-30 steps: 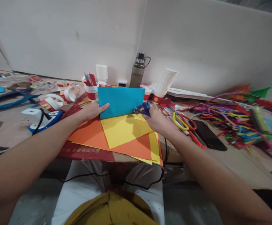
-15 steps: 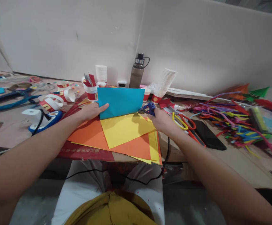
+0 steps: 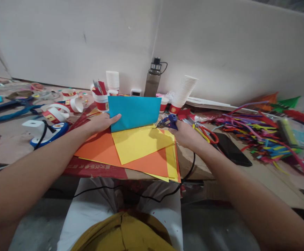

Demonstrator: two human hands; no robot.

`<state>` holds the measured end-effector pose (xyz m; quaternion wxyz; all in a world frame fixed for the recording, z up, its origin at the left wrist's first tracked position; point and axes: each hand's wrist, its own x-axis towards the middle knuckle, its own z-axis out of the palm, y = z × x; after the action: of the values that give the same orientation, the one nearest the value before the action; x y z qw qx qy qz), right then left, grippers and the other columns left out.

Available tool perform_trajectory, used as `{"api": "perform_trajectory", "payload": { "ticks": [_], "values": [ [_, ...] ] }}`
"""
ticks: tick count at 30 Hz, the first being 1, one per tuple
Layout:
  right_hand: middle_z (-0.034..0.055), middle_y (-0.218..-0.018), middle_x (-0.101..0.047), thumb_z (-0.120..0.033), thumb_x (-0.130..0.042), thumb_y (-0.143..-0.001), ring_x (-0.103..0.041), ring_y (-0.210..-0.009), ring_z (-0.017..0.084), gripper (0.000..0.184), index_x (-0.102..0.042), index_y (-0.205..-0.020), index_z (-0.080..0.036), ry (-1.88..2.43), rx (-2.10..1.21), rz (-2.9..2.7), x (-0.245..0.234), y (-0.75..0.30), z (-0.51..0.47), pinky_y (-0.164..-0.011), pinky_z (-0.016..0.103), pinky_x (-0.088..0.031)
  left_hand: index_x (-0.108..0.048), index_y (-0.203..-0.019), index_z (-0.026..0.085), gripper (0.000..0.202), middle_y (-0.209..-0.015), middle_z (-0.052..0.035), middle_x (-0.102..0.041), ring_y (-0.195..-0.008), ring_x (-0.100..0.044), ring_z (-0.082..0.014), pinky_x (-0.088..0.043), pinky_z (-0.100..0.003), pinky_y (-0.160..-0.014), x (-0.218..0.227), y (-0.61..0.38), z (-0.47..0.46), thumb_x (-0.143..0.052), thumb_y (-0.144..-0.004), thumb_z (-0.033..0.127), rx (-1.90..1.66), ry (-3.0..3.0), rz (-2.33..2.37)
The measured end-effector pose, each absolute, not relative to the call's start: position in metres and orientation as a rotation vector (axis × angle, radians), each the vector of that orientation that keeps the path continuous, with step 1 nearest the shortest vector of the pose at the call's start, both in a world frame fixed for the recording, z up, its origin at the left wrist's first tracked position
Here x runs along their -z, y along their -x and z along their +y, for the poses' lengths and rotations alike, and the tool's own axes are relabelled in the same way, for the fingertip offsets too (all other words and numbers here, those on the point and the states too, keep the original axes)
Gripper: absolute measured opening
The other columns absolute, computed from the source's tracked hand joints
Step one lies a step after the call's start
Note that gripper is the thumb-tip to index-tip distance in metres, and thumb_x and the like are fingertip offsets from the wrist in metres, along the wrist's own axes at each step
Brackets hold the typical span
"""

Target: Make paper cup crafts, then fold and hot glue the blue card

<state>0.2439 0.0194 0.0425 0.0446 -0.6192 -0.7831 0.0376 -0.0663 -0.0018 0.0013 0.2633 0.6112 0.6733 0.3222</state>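
Observation:
My left hand (image 3: pixel 106 122) is closed on the left edge of a blue sheet of paper (image 3: pixel 134 111), thumb on its front, and holds it tilted up. The sheet's lower edge meets a yellow sheet of paper (image 3: pixel 141 144) lying over orange paper (image 3: pixel 99 148). In my right hand (image 3: pixel 180 131) is a dark blue hot glue gun (image 3: pixel 169 122), its nozzle pointing left near the right end of the seam between the blue and yellow sheets. A black cord (image 3: pixel 192 167) hangs below my right hand.
Behind the paper stand a water bottle (image 3: pixel 153 80), a leaning stack of paper cups (image 3: pixel 184 92) and a cup of sticks (image 3: pixel 101 99). Scissors (image 3: pixel 206 134), a black phone (image 3: pixel 231 150) and colourful pipe cleaners (image 3: pixel 267 139) lie right. A power strip (image 3: pixel 49 134) sits left.
My right hand has moved slightly right with the glue gun, drawing its nozzle a little away from the sheets. The left hand still holds the blue sheet in the same place.

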Motion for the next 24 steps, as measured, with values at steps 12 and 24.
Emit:
{"api": "perform_trajectory", "payload": {
  "ticks": [12,24],
  "values": [
    [0.0182,-0.105,-0.064,-0.04,-0.045,-0.086,-0.061,-0.092,0.028,0.038,-0.055,-0.109,-0.013,1.865,-0.124,-2.374,-0.036,-0.237,0.028,-0.069,0.03,-0.042,-0.064,-0.114,0.019,0.068,-0.117,-0.0111,-0.064,-0.111,-0.057,-0.0311,-0.042,-0.041,-0.095,-0.002,0.066,-0.003,-0.045,-0.073,0.07,-0.859,-1.667,1.83],
    [0.0168,-0.104,-0.064,-0.041,-0.046,-0.085,-0.06,-0.088,0.027,0.037,-0.056,-0.107,-0.013,1.828,-0.139,-2.395,-0.043,-0.239,0.013,-0.067,0.03,-0.042,-0.063,-0.116,0.02,0.062,-0.12,-0.0091,-0.062,-0.114,-0.055,-0.0301,-0.041,-0.039,-0.096,-0.003,0.065,-0.003,-0.043,-0.077,0.065,-0.838,-1.704,1.845]
  ]
}}
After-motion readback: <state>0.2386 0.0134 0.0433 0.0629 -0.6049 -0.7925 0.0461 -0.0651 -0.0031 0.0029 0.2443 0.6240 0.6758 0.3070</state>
